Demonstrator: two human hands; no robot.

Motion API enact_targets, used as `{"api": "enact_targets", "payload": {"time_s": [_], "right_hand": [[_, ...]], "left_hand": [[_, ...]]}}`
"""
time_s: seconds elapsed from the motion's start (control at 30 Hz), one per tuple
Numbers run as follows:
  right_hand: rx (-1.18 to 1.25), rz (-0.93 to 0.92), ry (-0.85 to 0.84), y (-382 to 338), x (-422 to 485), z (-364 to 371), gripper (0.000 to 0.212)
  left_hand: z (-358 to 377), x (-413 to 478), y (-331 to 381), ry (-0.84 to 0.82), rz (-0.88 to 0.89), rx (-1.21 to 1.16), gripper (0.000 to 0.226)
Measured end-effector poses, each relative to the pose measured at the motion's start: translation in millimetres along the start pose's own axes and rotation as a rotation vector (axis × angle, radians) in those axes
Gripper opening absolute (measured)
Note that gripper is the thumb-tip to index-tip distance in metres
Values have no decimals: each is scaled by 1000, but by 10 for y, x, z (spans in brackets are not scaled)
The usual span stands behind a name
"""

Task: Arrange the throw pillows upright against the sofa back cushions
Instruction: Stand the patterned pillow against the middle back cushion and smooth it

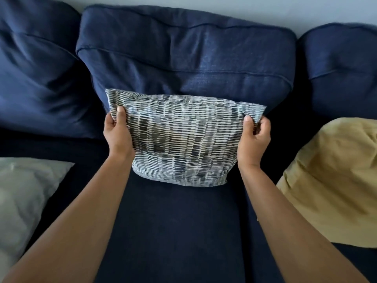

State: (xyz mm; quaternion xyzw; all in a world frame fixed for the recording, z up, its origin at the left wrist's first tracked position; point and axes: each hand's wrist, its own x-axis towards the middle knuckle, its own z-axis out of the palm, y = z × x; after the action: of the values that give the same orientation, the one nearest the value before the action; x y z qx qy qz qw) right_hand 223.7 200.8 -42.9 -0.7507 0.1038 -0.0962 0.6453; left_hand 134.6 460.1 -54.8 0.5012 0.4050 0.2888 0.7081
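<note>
I had my left hand (118, 133) and right hand (253, 137) pinched shut on the patterned pillow's (179, 139) upper corners; it stood on the seat (173, 231), leaning against the middle back cushion (183, 52); pale pillow (24, 193) left, yellow pillow (334, 180) right.

Both forearms are bare from the bottom edge up, with no sleeve showing. The left hand (117, 133) and right hand (254, 137) wear nothing. Fingernails are short and plain.

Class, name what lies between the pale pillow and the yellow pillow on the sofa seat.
In the head view: the patterned pillow, held by both hands, left hand and right hand.
</note>
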Motion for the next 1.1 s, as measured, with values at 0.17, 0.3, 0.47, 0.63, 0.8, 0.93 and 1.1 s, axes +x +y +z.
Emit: {"api": "enact_targets", "payload": {"time_s": [0.17, 0.3, 0.47, 0.63, 0.8, 0.93, 1.1], "right_hand": [[40, 115, -186, 268, -180, -164, 53], [-294, 213, -524, 846, -420, -430, 75], [-573, 337, -677, 1225, -499, -559, 90], [-548, 236, -502, 1203, -554, -326, 60], [-648, 231, -427, 1293, -606, -298, 60], [-644, 222, -404, 1244, -584, -284, 66], [-561, -121, -184, 705, -743, -239, 103]], "left_hand": [[-216, 5, -214, -139, -19, 257, 65], [-644, -84, -624, -360, -85, 481, 58], [-1001, -66, -952, -493, -270, 763, 78], [-804, -66, -910, -336, -157, 875, 68], [-772, -146, -936, -269, -98, 849, 63], [-782, -118, -910, -286, -66, 771, 75], [-660, -430, -631, -122, 213, 807, 100]]}}
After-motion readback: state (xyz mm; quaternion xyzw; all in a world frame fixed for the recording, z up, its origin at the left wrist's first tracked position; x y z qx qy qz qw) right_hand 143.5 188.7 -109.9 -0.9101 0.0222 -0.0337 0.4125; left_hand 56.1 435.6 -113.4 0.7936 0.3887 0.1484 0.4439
